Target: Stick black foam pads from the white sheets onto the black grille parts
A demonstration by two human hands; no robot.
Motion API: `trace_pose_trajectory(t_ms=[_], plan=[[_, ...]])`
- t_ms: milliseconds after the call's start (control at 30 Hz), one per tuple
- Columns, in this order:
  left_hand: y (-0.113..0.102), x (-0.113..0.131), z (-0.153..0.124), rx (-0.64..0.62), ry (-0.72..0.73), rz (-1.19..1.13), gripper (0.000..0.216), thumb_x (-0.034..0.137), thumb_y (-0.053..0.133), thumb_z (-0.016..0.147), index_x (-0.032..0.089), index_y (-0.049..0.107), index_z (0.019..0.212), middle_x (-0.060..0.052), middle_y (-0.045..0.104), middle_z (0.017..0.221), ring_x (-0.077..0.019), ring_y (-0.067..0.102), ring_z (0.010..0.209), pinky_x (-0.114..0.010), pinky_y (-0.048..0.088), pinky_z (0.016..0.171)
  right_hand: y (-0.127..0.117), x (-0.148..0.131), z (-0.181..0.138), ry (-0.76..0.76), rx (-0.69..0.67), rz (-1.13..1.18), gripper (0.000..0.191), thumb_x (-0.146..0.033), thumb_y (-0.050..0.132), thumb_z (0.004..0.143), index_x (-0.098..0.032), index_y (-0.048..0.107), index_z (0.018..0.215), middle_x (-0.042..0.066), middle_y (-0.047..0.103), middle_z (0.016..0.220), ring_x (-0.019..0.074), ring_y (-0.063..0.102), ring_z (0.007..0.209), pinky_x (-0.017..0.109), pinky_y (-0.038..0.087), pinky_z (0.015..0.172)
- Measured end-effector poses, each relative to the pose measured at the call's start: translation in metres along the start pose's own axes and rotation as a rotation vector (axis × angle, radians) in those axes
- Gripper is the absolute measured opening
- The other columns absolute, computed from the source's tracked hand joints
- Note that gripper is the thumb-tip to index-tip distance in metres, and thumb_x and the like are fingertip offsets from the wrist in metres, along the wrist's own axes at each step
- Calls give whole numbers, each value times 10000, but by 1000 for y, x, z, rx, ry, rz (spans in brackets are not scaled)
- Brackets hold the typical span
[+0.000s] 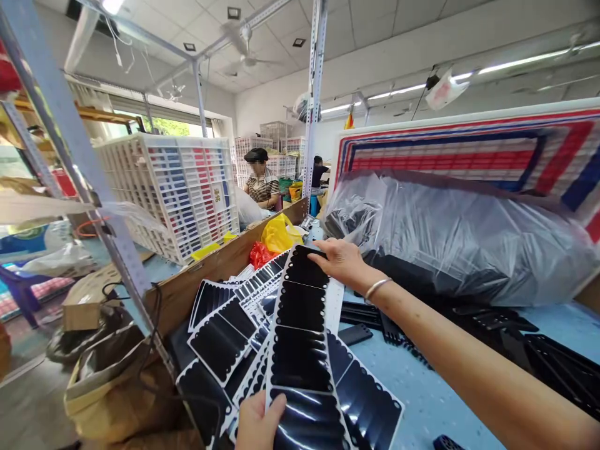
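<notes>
A long strip of glossy black stickers on white backing (302, 325) runs from the bottom edge up to the table's middle. My left hand (257, 425) pinches its near end at the bottom of the frame, thumb on top. My right hand (341, 261), a metal bangle on its wrist, grips the far end with fingers curled over the strip. Beneath lie several more black sticker sheets (220, 334), fanned out on the light blue table (422, 387).
A big clear plastic bag of black parts (464, 237) fills the table's right. Black plastic pieces (553, 362) lie before it. White crates (180, 187) stand at the left, a metal post (313, 100) behind. Yellow and red bags (274, 240) sit beyond the sheets. A seated person (260, 181) works farther back.
</notes>
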State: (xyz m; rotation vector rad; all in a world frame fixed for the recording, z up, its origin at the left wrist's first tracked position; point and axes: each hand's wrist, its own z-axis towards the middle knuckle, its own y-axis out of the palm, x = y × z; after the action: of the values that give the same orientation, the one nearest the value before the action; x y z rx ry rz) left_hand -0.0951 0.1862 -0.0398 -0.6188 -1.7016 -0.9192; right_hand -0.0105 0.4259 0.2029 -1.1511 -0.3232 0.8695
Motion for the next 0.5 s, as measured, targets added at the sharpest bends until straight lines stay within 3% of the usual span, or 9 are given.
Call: trace_pose_trajectory(t_ms=[67, 133, 233, 300, 400, 500], plan=[[4, 6, 1, 77, -27, -94, 470, 569, 868, 560, 127, 772, 685, -81, 720, 626, -264, 678, 676, -335, 529, 653, 18, -9, -17, 16, -60, -25, 248, -264, 561, 887, -152, 731, 1030, 163, 730, 1023, 292, 642, 978, 351, 441, 793], [9, 11, -1, 72, -74, -217, 474, 545, 882, 555, 128, 790, 761, -92, 740, 657, -288, 702, 736, -369, 542, 713, 35, -19, -54, -11, -162, -15, 236, -258, 546, 899, -162, 738, 997, 141, 741, 990, 256, 659, 927, 319, 446, 776], [11, 19, -14, -55, -156, -372, 460, 461, 900, 571, 119, 797, 861, -124, 767, 741, -309, 720, 790, -398, 546, 759, 56, -36, -137, -83, -370, 41, 153, -342, 670, 827, -214, 754, 826, 38, 732, 759, 197, 668, 723, 263, 461, 682], [7, 26, -26, -143, -179, -415, 435, 386, 892, 605, 122, 790, 936, -136, 778, 837, -302, 722, 828, -383, 545, 771, 69, -45, -193, -111, -449, 136, 233, -373, 783, 723, -219, 753, 897, 42, 738, 847, 211, 681, 799, 275, 492, 747], [-2, 33, -43, -221, -184, -424, 448, 315, 866, 644, 128, 764, 1038, -129, 776, 895, -269, 718, 838, -331, 548, 742, 89, -52, -249, -70, -420, 190, 354, -262, 807, 672, -219, 739, 1017, 103, 728, 1051, 274, 671, 959, 355, 519, 842], [-11, 28, -56, -175, -223, -321, 393, 326, 867, 635, 107, 766, 945, -104, 758, 773, -206, 699, 683, -263, 543, 605, 111, -50, -271, -44, -363, 206, 341, -153, 695, 746, -208, 729, 1081, 135, 716, 1125, 300, 669, 1006, 417, 530, 881]])
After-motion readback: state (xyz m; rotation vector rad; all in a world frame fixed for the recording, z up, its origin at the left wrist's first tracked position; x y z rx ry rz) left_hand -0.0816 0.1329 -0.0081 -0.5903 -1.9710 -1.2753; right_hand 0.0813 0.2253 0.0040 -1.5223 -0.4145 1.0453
